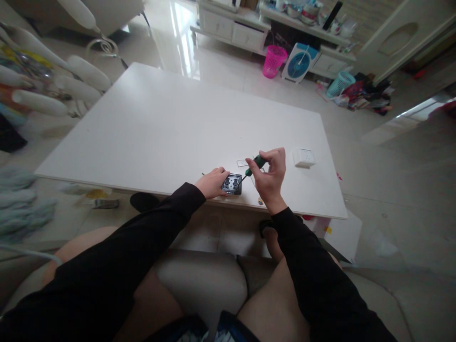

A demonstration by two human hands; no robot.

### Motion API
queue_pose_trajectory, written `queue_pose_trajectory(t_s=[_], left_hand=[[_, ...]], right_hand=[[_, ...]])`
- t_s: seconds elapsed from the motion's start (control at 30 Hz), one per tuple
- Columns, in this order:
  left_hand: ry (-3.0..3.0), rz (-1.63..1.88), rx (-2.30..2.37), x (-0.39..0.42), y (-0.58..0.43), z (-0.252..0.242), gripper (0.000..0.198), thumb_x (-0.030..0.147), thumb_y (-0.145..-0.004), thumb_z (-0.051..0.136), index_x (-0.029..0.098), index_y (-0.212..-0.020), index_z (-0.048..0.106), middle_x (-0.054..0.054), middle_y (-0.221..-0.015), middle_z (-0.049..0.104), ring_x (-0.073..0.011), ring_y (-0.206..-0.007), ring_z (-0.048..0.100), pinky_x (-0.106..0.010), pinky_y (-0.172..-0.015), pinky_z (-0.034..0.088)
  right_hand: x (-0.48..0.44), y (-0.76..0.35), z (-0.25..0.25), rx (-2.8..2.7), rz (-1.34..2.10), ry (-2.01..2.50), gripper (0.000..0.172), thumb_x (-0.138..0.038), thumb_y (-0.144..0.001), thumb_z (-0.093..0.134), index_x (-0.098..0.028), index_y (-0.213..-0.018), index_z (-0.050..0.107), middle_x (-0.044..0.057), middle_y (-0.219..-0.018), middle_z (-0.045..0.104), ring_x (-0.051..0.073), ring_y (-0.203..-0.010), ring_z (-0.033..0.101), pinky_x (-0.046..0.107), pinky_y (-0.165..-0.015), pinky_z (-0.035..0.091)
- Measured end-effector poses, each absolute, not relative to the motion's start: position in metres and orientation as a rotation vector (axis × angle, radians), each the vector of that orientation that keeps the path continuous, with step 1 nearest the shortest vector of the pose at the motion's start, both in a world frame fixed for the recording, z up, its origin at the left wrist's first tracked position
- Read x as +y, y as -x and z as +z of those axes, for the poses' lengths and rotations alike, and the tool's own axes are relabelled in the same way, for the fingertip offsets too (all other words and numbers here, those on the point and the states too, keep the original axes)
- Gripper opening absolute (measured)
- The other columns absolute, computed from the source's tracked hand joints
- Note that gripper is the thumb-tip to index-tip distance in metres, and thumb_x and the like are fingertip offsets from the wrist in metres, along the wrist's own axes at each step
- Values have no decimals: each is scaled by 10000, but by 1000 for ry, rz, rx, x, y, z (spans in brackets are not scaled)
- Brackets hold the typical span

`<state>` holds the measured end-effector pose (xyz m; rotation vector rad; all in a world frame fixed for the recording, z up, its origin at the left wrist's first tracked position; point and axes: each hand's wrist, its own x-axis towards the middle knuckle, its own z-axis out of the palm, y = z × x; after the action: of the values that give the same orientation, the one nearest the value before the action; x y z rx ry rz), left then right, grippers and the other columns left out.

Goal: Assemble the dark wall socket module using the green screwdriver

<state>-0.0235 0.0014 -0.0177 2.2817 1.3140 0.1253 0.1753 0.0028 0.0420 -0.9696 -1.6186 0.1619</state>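
Near the front edge of the white table (185, 128) lies a small black and grey square part (232, 184). My left hand (213, 183) grips its left side, fingers on the far edge and thumb at the near edge. In my right hand (270, 175) is a green-handled screwdriver (255, 166), slanting down to the left, its tip at the right half of the square part. A thin white frame (242, 163) lies just beyond, partly hidden by my right hand. To the right stands a white socket box (304, 157).
A small sticker or bit (260, 201) is at the table's front edge. Across the floor stand a pink basket (274, 61), a blue and white fan (299, 61) and a light blue basket (340, 84). A white metal chair (80, 71) is at the left.
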Motion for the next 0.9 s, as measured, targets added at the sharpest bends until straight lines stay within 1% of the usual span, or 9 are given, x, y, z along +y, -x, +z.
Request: queue_pose_trajectory(t_s=[0.1,0.2,0.37,0.53,0.6,0.67,0.73,0.8,0.9], left_hand=[[-2286,123,1319,2,24,-18,653,362,-739,851,190,-1305,574,-137,-1315,592,-319,-1223,590,-396,-1004,508],[-2284,106,1319,2,23,-16,669,355,-735,857,178,-1313,571,-147,-1326,590,-324,-1234,588,-398,-1017,504],[-2281,107,1321,0,22,-14,658,350,-738,849,183,-1313,573,-146,-1322,593,-322,-1221,595,-400,-1007,508],[-2262,117,1296,4,25,-19,741,391,-713,863,185,-1356,557,-151,-1352,584,-328,-1258,579,-403,-1043,498],[-2235,153,1277,12,32,-21,774,433,-753,830,175,-1413,521,-163,-1396,574,-329,-1316,551,-409,-1098,470],[-2206,224,1334,23,44,-22,640,428,-890,688,162,-1442,502,-170,-1427,571,-313,-1354,533,-413,-1145,435],[-2177,262,1491,33,58,-23,426,320,-995,493,141,-1376,558,-169,-1349,621,-288,-1285,583,-418,-1140,435],[-2138,187,1648,39,70,-27,372,219,-964,479,135,-1304,606,-160,-1248,655,-277,-1187,633,-405,-1088,469],[-2096,43,1739,39,79,-35,357,178,-898,552,139,-1241,645,-154,-1164,668,-274,-1093,669,-388,-1024,506]], right_hand=[[1,-177,39,-1663,283,926,164,-285,-949,669,-262,-1108,637,31,-1056,575,175,-965,607,349,-784,564],[-2,-177,36,-1713,370,909,272,-222,-990,563,-282,-1252,611,56,-1175,602,186,-1046,636,363,-809,586],[-1,-175,38,-1711,214,977,243,-252,-917,717,-288,-1147,648,-1,-964,550,155,-885,592,328,-742,576],[-1,-174,40,-1702,234,989,235,-272,-928,707,-291,-1154,642,13,-1043,587,161,-960,617,300,-718,590],[-1,-177,39,-1624,228,1005,224,-282,-946,684,-288,-1165,638,22,-1074,596,163,-977,623,301,-724,594],[1,-181,38,-1514,214,1018,233,-298,-949,681,-284,-1176,630,26,-1094,588,162,-979,615,301,-729,595],[5,-188,38,-1424,207,1028,253,-308,-940,692,-280,-1182,624,27,-1109,576,158,-980,606,294,-729,592],[10,-194,37,-1367,207,1042,262,-310,-929,703,-277,-1176,622,23,-1107,570,153,-980,598,287,-734,586],[13,-200,37,-1317,228,1079,273,-318,-927,699,-276,-1184,615,20,-1101,558,149,-986,586,282,-750,584]])
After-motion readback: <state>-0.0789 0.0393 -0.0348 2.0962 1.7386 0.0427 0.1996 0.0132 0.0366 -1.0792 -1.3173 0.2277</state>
